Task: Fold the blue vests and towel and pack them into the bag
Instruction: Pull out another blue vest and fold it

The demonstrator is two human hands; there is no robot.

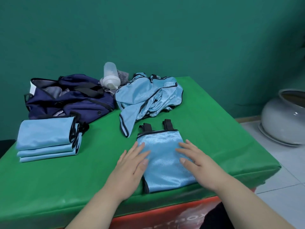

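1. Your left hand [132,164] and right hand [196,161] lie flat, fingers spread, pressing the shiny folded vest [165,161] at the table's near edge, grasping nothing.
2. Glossy green table cover [66,179]; teal wall [148,30]; a navy bag [69,100] lies at the far left.

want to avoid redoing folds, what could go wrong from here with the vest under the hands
The folded vest lies at the near edge of the green table, so a push from the left hand or right hand could slide the shiny cloth off. Its black straps stick out and may snag. The stack of folded vests also sits near the table's left edge and could topple.
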